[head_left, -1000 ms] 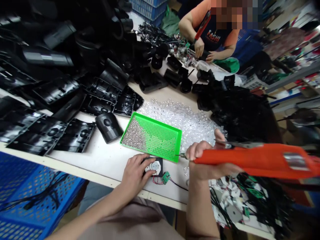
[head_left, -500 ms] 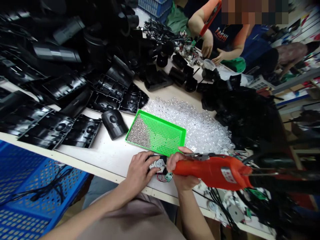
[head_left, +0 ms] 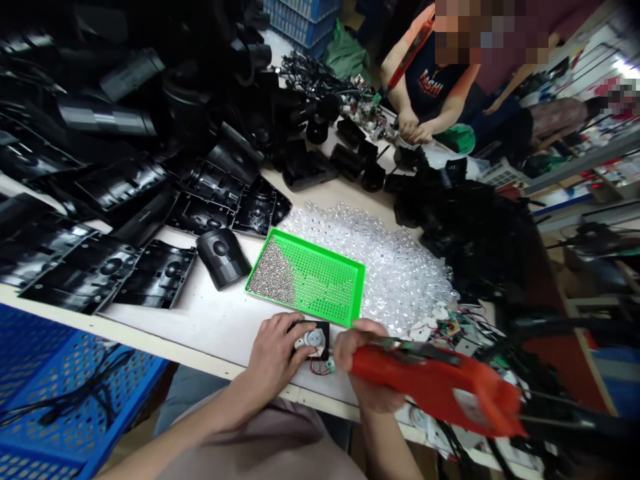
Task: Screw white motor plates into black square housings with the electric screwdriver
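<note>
From the head view we look down at a white table (head_left: 200,340), and the green tray (head_left: 320,287) is our landmark. Just below the tray, our left hand (head_left: 273,353) has its fingers closed and curved over a small round metal motor (head_left: 313,339), pressing it onto a black square pad (head_left: 324,332). Red wires (head_left: 319,368) loop out beneath the pad. Just right of that hand, our right hand (head_left: 367,363) has its fingers shut around the smooth orange soldering iron (head_left: 425,387), and the hand hides the iron's tip. A small green circuit board (head_left: 330,365) peeks out between our hands.

The tray is thin, perforated plastic, with silvery grains (head_left: 267,280) heaped at its left end. Past its right side lies a pile of clear plastic domes (head_left: 385,273). Left of the tray sit glossy, ribbed black plastic shells (head_left: 157,273) and a rounded black cap (head_left: 223,259). Below and left of it is a holed blue crate (head_left: 75,387). Far beyond the tray, a co-worker's hands (head_left: 415,130) work among small parts.
</note>
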`<state>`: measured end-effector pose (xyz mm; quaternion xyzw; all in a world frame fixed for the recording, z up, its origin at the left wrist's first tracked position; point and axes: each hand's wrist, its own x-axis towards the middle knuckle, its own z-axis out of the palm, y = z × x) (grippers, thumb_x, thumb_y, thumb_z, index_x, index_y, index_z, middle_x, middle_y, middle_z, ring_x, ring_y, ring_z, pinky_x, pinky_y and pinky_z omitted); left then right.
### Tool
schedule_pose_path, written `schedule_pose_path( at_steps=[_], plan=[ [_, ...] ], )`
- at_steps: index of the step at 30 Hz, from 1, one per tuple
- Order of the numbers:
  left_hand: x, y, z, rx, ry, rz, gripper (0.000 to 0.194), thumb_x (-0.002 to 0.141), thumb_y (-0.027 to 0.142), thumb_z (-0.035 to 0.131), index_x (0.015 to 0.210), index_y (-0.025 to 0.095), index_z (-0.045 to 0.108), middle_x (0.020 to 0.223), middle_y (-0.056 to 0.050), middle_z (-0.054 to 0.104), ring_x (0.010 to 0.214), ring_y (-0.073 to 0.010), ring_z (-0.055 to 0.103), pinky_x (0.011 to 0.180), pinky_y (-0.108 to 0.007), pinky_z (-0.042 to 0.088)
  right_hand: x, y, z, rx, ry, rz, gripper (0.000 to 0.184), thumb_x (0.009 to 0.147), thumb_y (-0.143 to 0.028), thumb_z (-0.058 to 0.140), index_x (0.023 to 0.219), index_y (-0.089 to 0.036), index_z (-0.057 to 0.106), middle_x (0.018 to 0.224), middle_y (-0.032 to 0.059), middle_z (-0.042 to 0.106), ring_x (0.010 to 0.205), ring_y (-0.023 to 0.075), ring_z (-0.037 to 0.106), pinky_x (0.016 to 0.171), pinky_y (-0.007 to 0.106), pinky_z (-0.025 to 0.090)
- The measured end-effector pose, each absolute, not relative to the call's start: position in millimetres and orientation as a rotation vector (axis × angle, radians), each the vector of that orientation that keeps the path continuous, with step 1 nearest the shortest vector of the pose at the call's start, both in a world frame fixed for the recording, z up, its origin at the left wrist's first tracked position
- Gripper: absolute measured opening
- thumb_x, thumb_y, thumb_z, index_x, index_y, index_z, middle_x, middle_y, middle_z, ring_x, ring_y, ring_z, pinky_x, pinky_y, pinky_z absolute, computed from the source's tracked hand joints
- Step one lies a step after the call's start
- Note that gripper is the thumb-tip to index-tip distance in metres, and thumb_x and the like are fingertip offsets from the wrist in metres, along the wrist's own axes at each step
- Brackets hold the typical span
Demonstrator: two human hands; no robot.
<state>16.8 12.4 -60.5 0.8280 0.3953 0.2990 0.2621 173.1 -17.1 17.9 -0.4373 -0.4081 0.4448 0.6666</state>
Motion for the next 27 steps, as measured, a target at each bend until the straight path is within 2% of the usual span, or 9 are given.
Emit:
schedule_pose_path(
  at_steps=[3,7,10,14,21,27],
  plan=[
    [16.8,12.5,-61.7,2.243,1.055,0.833,0.028,0.094,0.038,0.054,0.116,0.024,0.061,0.113,-0.008,0.062,0.103,-0.0262,0.055,0.082,-0.039,0.042,198.1,-3.4,28.8,-0.866,-0.907,0.788,0.064,0.075,-0.075,0.054,0.118,-0.029,0.059,0.052,-0.0053,0.052,0.039,0.0128,0.043,0.041,0.025,0.036],
    [16.2,12.9,-63.7,2.248,1.047,0.831,0.028,0.094,0.038,0.055,0.117,0.025,0.06,0.115,-0.007,0.062,0.104,-0.0263,0.056,0.083,-0.04,0.042,226.9,26.4,12.0,-0.928,-0.893,0.661,0.061,0.069,-0.073,0.062,0.11,-0.028,0.061,0.049,-0.0081,0.048,0.035,0.0112,0.039,0.037,0.023,0.034],
    [16.0,13.8,-64.9,2.23,1.067,0.817,0.033,0.092,0.039,0.057,0.122,0.024,0.056,0.116,-0.008,0.063,0.106,-0.0269,0.057,0.084,-0.04,0.043,231.3,39.5,-6.4,-0.976,-0.889,0.662,0.061,0.068,-0.074,0.061,0.105,-0.025,0.06,0.049,-0.0085,0.047,0.036,0.0104,0.04,0.037,0.022,0.034],
    [16.3,15.0,-65.6,2.175,1.146,0.784,0.043,0.087,0.039,0.064,0.122,0.019,0.051,0.112,-0.009,0.065,0.103,-0.0282,0.06,0.082,-0.041,0.046,226.8,43.8,-16.8,-0.952,-0.904,0.673,0.062,0.069,-0.075,0.06,0.105,-0.025,0.058,0.051,-0.0089,0.046,0.036,0.0098,0.04,0.036,0.021,0.034],
    [17.3,14.4,-64.7,2.182,1.187,0.76,0.046,0.083,0.037,0.068,0.122,0.02,0.049,0.107,-0.009,0.068,0.095,-0.0279,0.062,0.079,-0.041,0.048,226.2,47.2,-24.6,-0.967,-0.96,0.748,0.063,0.068,-0.078,0.055,0.103,-0.025,0.056,0.051,-0.0086,0.044,0.035,0.0101,0.038,0.035,0.023,0.033],
    [16.9,14.0,-64.8,2.168,1.191,0.75,0.048,0.082,0.037,0.069,0.122,0.02,0.048,0.107,-0.009,0.067,0.096,-0.0283,0.062,0.08,-0.041,0.048,221.5,45.8,-24.9,-0.998,-1.012,0.762,0.061,0.066,-0.076,0.061,0.102,-0.027,0.057,0.051,-0.0079,0.046,0.037,0.0111,0.04,0.037,0.024,0.035]
  ],
)
